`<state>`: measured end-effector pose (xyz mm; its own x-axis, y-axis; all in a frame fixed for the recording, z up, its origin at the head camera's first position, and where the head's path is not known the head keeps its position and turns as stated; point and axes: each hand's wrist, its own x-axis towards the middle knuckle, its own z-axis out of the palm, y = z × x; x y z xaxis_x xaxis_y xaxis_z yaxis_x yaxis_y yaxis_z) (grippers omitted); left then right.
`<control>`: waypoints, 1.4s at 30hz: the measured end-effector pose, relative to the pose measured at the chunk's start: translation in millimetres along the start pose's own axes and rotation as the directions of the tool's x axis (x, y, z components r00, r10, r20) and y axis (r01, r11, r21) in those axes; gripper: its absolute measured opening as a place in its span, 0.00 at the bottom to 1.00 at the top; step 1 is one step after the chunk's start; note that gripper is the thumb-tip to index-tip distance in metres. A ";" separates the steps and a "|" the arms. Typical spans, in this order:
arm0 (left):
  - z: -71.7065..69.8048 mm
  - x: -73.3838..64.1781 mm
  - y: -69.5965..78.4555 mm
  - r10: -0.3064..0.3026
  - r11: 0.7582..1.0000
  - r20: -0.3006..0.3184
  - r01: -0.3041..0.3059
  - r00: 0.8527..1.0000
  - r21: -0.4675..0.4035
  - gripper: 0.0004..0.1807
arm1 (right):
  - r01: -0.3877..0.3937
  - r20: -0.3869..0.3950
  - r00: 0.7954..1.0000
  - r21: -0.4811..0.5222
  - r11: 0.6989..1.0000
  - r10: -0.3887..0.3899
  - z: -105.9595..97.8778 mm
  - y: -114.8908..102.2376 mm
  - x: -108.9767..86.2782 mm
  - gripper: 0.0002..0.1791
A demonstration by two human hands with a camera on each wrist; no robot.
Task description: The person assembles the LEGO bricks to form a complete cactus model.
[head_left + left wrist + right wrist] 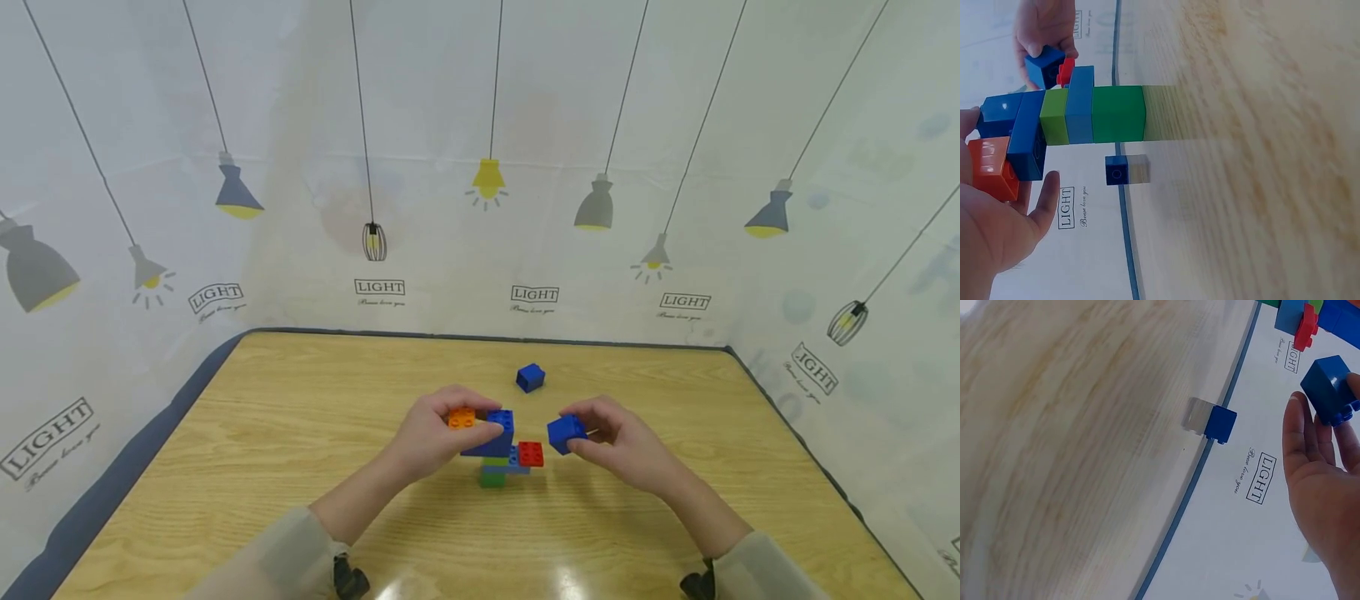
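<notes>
A stack of toy building bricks stands on the table, with a green brick (pixel 1119 114) at its foot. Above that come a light blue brick (pixel 1080 103), a lime brick (pixel 1055 117) and a long dark blue brick (pixel 1027 134). An orange brick (pixel 461 418) and a blue brick (pixel 502 421) top it; a red brick (pixel 531 454) sits on the light blue one's right end. My left hand (pixel 441 435) pinches the top blue brick between thumb and fingers. To the stack's right, my right hand (pixel 624 442) holds a separate blue brick (pixel 566 433) above the table.
Another blue brick (pixel 530 377) lies on its side on the wooden table (pixel 315 400), behind the stack. A white printed cloth (pixel 435 125) hangs around the table's back and sides, beyond a dark blue edge.
</notes>
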<state>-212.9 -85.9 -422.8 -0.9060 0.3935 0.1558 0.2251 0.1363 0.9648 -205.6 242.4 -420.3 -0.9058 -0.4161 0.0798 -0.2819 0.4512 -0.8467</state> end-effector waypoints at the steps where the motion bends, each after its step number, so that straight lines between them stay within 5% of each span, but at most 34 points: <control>1: 0.3 -0.5 0.4 -0.006 1.000 0.003 0.006 1.000 -0.007 0.16 | 0.005 0.002 1.000 0.002 1.000 -0.005 0.2 0.0 0.0 0.21; 16: 3.5 -2.3 -1.1 -0.027 0.993 0.049 0.032 0.998 -0.113 0.16 | 0.055 0.027 0.998 0.030 0.998 -0.056 7.7 -4.6 2.6 0.23; 35: 5.1 -0.5 -1.2 -0.040 0.995 0.047 0.044 0.998 -0.090 0.15 | 0.108 0.056 0.993 -0.015 0.994 -0.107 17.1 -4.1 8.0 0.21; 42: 4.2 0.0 -5.9 -0.029 0.996 0.058 0.033 0.998 -0.085 0.15 | 0.085 0.074 0.993 0.057 0.995 -0.090 22.5 -4.9 8.3 0.22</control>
<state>-212.7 -82.9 -429.4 -0.8897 0.4416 0.1156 0.1634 0.0715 0.9840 -204.6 219.0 -427.3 -0.8510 -0.5121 0.1161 -0.3395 0.3679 -0.8657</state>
